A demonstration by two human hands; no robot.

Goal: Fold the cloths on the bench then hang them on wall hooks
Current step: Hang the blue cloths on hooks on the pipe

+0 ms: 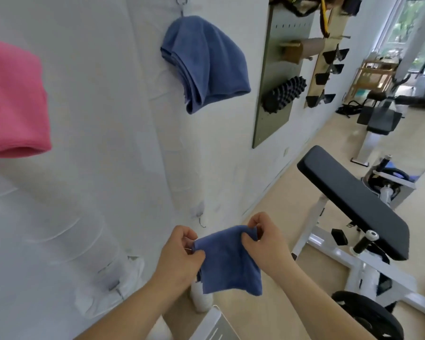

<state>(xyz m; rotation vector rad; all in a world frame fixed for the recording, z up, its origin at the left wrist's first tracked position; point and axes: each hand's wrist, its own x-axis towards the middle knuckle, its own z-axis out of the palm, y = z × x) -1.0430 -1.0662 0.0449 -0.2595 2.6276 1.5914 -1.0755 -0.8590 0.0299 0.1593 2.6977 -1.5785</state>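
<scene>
A small folded blue cloth (pixel 228 262) hangs between my hands, low in the middle of the view and close to the white wall. My left hand (pixel 179 253) pinches its top left corner. My right hand (pixel 263 238) pinches its top right corner. A larger blue cloth (pixel 206 62) hangs folded from a metal wall hook (pixel 182 2) at the top. A pink cloth (pixel 12 101) hangs on the wall at the far left; its hook is out of view. The black padded bench (pixel 353 202) stands to the right with nothing on it.
A small bare hook (pixel 201 223) sticks out of the wall just above my hands. A grey pegboard (pixel 275 77) with a black spiky roller hangs further along the wall. Gym machines and a black weight plate (pixel 368 315) crowd the right side of the wooden floor.
</scene>
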